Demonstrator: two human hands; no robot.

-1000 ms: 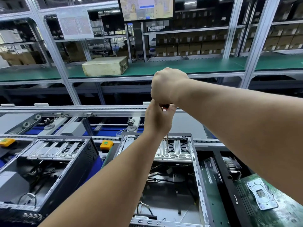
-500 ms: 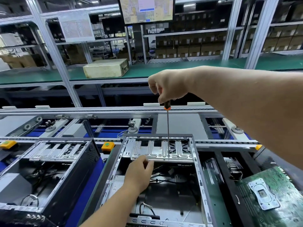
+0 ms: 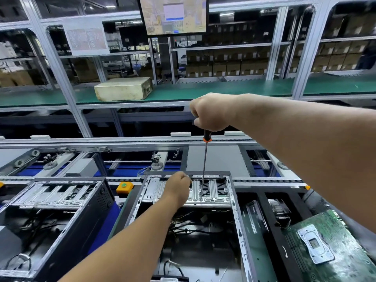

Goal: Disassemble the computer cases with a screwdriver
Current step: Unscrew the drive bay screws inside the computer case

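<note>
An open computer case [image 3: 237, 220] lies in the middle of the conveyor, with a silver drive bracket [image 3: 213, 192] across its far end. My right hand [image 3: 211, 111] grips the black and orange handle of a long screwdriver [image 3: 204, 163]. It stands nearly upright with its tip on the bracket's near edge. My left hand [image 3: 177, 188] sits on the left part of the bracket, just left of the shaft, with its fingers curled down over the metal. Loose cables lie inside the case below the bracket.
A second open black case [image 3: 50, 210] lies at the left. A green motherboard [image 3: 329, 247] and a black frame sit at the right. An orange button block [image 3: 122, 187] stands between the cases. A beige box [image 3: 124, 90] rests on the green shelf behind.
My left hand left the screwdriver handle, dropped to the case and moved onto the bracket. My right hand lowered slightly, and the screwdriver tip now sits on the bracket.
</note>
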